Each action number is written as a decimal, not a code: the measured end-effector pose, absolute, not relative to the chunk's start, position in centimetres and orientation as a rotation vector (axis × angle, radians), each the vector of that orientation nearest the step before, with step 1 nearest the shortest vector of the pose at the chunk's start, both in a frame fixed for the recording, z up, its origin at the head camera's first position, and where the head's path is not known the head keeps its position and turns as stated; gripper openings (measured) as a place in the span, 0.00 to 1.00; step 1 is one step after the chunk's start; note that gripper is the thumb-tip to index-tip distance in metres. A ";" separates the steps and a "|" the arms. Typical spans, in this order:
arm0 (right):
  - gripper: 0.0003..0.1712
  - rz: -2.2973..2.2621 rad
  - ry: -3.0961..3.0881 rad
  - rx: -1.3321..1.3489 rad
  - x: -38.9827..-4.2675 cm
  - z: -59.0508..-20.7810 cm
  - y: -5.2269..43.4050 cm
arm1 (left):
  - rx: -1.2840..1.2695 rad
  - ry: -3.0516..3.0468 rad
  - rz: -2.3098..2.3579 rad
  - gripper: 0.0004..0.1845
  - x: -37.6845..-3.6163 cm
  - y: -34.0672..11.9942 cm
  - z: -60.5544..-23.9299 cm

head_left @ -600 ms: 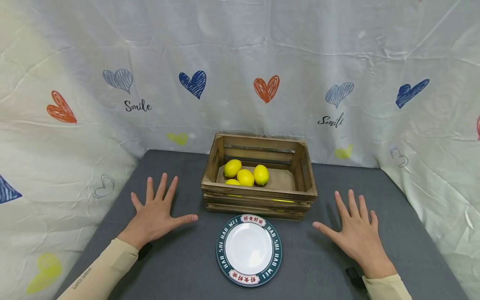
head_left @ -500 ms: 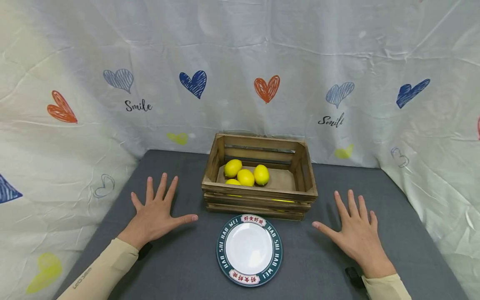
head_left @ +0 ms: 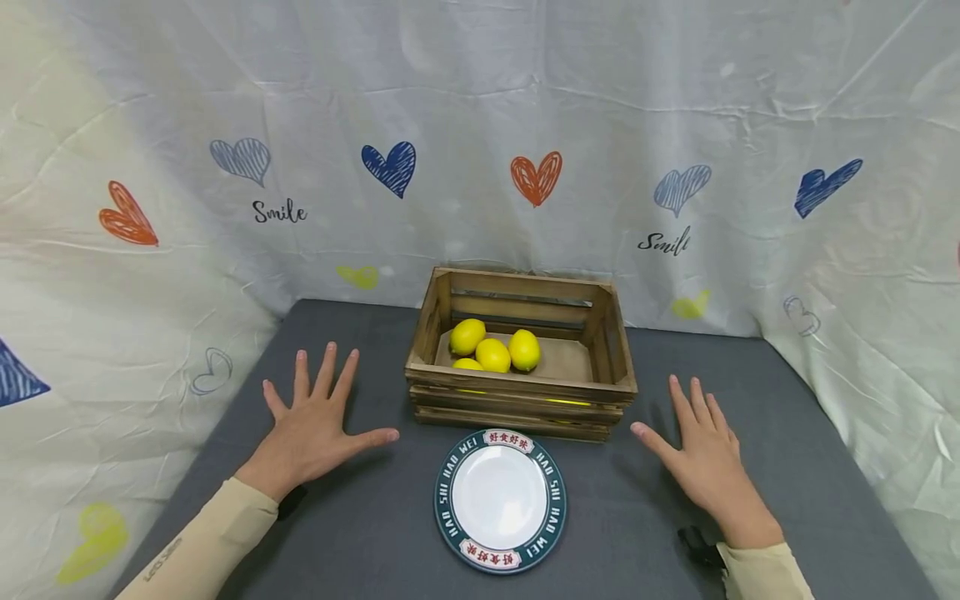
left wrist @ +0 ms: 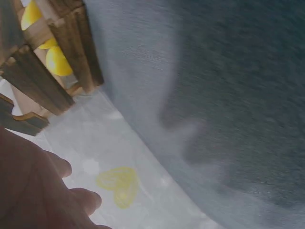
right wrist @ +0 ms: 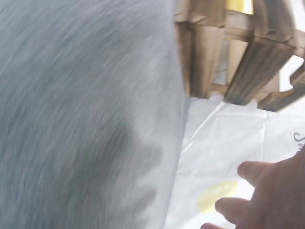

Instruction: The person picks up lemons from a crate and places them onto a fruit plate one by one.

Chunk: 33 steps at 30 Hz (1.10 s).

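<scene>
My left hand hovers over the table's left side, fingers spread and holding nothing. On the other side my right hand is also in the air with straight fingers and nothing in its grasp. Between them, towards the back, stands a slatted wooden crate. Several yellow lemons lie in its left half; the front wall partly hides one. Just in front of the crate lies a round plate, white in the middle with a dark green lettered rim. Both wrist views show fingers apart from the crate.
A dark grey cloth covers the table. A white curtain printed with hearts hangs close behind the crate and along both sides.
My right hand has turned slightly, its fingers drawing closer together and its wrist shifting a little left. The left hand, crate, lemons and plate keep their places.
</scene>
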State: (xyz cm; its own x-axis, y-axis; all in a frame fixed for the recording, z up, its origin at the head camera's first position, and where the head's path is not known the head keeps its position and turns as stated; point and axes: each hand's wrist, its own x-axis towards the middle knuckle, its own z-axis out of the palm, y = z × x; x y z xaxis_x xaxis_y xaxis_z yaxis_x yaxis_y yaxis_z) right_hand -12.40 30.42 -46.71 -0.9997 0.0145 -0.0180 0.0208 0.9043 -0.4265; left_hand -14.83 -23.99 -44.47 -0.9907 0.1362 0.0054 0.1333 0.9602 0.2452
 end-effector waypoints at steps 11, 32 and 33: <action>0.38 -1.648 2.881 -0.126 -13.4 -45.8 26.4 | 0.284 3.157 0.433 0.73 -15.1 -22.5 -42.4; 0.38 -2.253 2.693 -0.111 -16.4 -47.5 21.1 | 0.788 3.174 0.475 0.55 -19.5 -14.6 -32.0; 0.38 -2.255 2.698 -0.126 -16.6 -47.6 21.0 | 0.814 3.166 0.457 0.54 -19.7 -14.0 -31.5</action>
